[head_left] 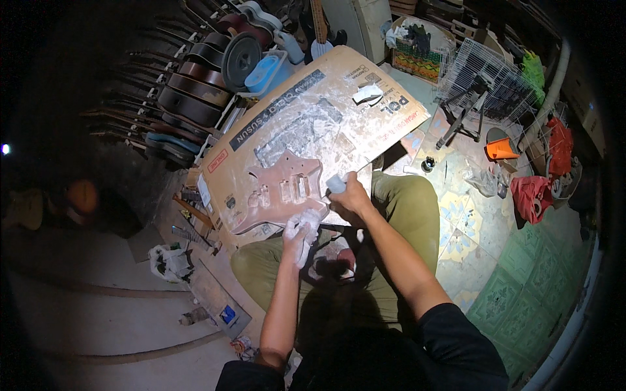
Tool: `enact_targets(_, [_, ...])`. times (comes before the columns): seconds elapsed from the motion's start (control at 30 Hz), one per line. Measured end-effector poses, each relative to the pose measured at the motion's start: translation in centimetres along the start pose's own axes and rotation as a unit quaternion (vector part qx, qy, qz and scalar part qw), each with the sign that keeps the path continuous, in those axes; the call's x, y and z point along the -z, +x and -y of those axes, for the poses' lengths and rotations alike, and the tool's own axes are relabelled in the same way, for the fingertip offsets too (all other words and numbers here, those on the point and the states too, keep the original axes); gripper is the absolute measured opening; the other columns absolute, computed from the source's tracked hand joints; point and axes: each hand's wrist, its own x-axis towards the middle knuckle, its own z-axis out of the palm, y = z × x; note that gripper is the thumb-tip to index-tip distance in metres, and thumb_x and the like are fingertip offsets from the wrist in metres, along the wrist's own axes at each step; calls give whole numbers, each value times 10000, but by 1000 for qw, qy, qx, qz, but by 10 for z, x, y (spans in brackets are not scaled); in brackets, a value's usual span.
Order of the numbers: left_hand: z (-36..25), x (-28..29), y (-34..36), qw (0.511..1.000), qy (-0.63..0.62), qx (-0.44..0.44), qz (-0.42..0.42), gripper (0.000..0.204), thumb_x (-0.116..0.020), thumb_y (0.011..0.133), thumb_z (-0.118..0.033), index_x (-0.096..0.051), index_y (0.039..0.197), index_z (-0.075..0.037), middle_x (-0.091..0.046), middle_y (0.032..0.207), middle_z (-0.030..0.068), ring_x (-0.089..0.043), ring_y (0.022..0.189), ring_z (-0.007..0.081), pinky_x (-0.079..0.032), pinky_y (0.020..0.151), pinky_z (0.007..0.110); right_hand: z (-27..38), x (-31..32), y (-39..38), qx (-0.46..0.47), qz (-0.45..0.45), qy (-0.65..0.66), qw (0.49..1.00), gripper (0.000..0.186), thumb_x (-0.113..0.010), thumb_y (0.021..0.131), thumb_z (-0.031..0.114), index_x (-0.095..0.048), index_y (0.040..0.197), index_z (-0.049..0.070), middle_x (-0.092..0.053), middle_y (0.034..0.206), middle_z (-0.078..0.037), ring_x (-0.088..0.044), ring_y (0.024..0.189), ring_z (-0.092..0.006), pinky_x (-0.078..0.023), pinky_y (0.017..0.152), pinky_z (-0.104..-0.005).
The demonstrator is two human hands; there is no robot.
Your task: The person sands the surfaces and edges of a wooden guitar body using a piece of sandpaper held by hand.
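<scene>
An unfinished electric guitar body (280,192), bare and brownish-pink with routed cavities, lies flat on a dusty cardboard sheet (385,140) across my lap. My left hand (301,236), whitened by dust or a thin glove, is closed on the body's near edge. At the body's right side, my right hand (353,198) pinches a small pale grey piece of sandpaper (336,184) between thumb and fingers. Whether the sandpaper touches the wood at this instant is hard to tell. A crumpled white cloth or paper (368,94) rests on the far part of the cardboard.
A row of guitars (189,104) hangs at the far left beside a blue tub (263,73). To the right stand a wire cage (486,78), a black tripod (464,114) and an orange scoop-like piece (501,148). A long board (218,296) lies left of my legs.
</scene>
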Motion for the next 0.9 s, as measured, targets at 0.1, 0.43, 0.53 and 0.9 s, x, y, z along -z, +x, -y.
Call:
enact_targets(0.1, [-15, -13, 2, 999, -40, -12, 27, 433, -712, 933, -171, -500, 1301, -89, -639, 1153, 74, -637, 915, 162, -544, 722, 297, 9, -3, -15, 120, 101, 105, 982, 753, -873, 718, 247, -483, 1308, -12, -678, 1090, -241, -671, 1020, -315, -531, 899, -386])
enact_targets(0.43, [-32, -13, 10, 996, 60, -57, -16, 448, -716, 934, -92, -492, 1314, -18, -608, 1218, 104, -630, 1039, 188, -537, 879, 325, 35, 14, -38, 206, 258, 139, 934, 753, -793, 792, 86, -453, 1461, 30, -632, 1259, -129, -589, 1136, -197, -469, 993, -314])
enact_targets(0.53, [-39, -14, 9, 991, 112, -71, 11, 472, -742, 917, -105, -525, 1320, 9, -622, 1207, 103, -628, 1066, 188, -530, 920, 326, 36, 13, -39, 186, 290, 120, 931, 852, -828, 738, 98, -410, 1474, 6, -622, 1267, -164, -582, 1150, -216, -463, 1003, -320])
enact_targets(0.9, [-56, -44, 3, 946, 279, -157, -42, 383, -757, 863, -55, -633, 1218, 19, -670, 1132, 89, -633, 1025, 161, -523, 897, 306, 18, -8, -28, 202, 336, 233, 890, 911, -838, 740, 135, -363, 1501, -28, -588, 1312, -141, -539, 1187, -192, -417, 1048, -298])
